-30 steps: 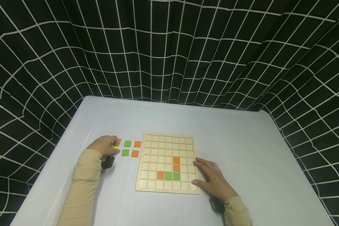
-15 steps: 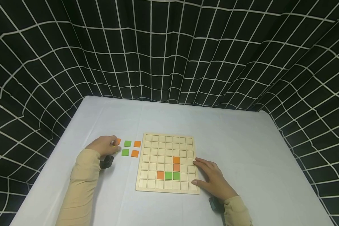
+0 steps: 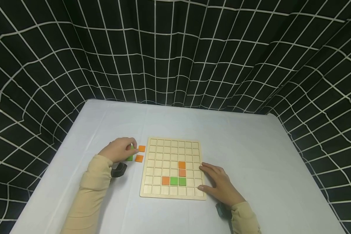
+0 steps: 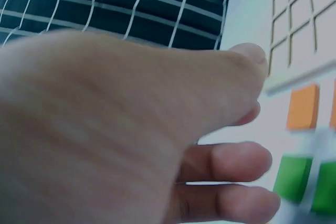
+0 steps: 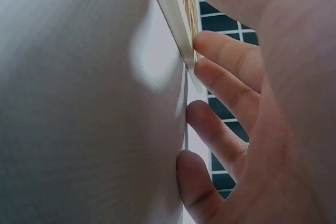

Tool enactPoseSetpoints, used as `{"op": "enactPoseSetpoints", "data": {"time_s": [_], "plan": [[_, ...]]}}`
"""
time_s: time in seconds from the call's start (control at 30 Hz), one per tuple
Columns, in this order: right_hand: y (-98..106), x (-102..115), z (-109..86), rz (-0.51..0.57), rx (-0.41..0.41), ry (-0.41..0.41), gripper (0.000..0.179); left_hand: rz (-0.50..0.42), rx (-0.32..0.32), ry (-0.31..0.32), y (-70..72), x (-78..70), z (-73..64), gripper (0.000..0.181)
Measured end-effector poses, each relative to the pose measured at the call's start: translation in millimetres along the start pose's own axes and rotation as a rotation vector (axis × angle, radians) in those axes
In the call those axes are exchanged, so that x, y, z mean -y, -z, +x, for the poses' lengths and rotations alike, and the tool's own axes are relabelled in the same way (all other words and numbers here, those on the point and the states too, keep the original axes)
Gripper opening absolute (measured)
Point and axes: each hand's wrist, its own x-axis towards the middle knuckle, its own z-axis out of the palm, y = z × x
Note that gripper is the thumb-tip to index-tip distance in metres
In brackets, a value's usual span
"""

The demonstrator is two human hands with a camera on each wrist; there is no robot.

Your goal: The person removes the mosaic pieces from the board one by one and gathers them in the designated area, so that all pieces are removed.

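In the head view my left hand (image 3: 120,149) is over the loose tiles left of the board, thumb and forefinger drawn together in a pinch. The yellow tile it took is hidden behind the fingers. Two green tiles (image 3: 129,159) peek out beneath this hand, and two orange tiles (image 3: 138,158) lie to its right. My right hand (image 3: 222,187) rests at the right edge of the wooden grid board (image 3: 161,156), fingers spread. The right wrist view shows two fingertips (image 5: 206,43) right at the board's side. The left wrist view has the thumb (image 4: 220,74) in front of the forefinger.
On the board sit an orange tile (image 3: 181,165), two salmon-orange tiles (image 3: 165,180) and two green tiles (image 3: 174,181). A white cloth covers the table (image 3: 245,146). Dark curtains (image 3: 175,58) with a white grid stand around its far side and flanks.
My left hand has moved right, from the yellow tile to over the green tiles, and the yellow tile is out of sight. The right hand and the board have stayed put.
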Motion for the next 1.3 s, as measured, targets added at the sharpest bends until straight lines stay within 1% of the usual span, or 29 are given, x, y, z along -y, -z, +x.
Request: {"op": "enactPoseSetpoints", "data": {"time_s": [0.1, 0.2, 0.33, 0.53, 0.7, 0.87, 1.0, 1.13, 1.3], "plan": [[-0.1, 0.1, 0.2, 0.004, 0.002, 0.004, 0.074, -0.009, 0.020, -0.031, -5.2, -7.9, 2.1, 0.012], [0.0, 0.0, 0.1, 0.003, 0.004, 0.005, 0.074, -0.031, 0.047, -0.065, -12.1, -14.0, 4.3, 0.015], [0.8, 0.5, -0.1, 0.000, 0.006, -0.001, 0.074, -0.030, 0.074, -0.121, -25.5, -22.6, 8.1, 0.020], [1.1, 0.8, -0.4, 0.000, 0.007, 0.000, 0.074, 0.011, 0.101, -0.219, -45.4, -38.3, 11.9, 0.022], [1.1, 0.8, -0.7, 0.006, 0.007, -0.003, 0.074, 0.026, 0.134, -0.267, -56.3, -52.9, 10.9, 0.021], [1.1, 0.8, -0.5, -0.006, 0.006, -0.008, 0.075, 0.019, 0.180, -0.335, -67.5, -67.0, 8.3, 0.024], [1.0, 0.6, -0.7, -0.013, 0.004, -0.013, 0.075, 0.018, 0.212, -0.390, -78.3, -75.0, 8.0, 0.028], [0.8, 0.2, -0.4, -0.015, 0.007, -0.021, 0.076, 0.043, 0.226, -0.417, -86.7, -79.1, 7.9, 0.030], [0.4, -0.2, -0.1, -0.014, 0.008, -0.023, 0.076, 0.080, 0.222, -0.411, -89.8, -82.0, 7.0, 0.032]]}}
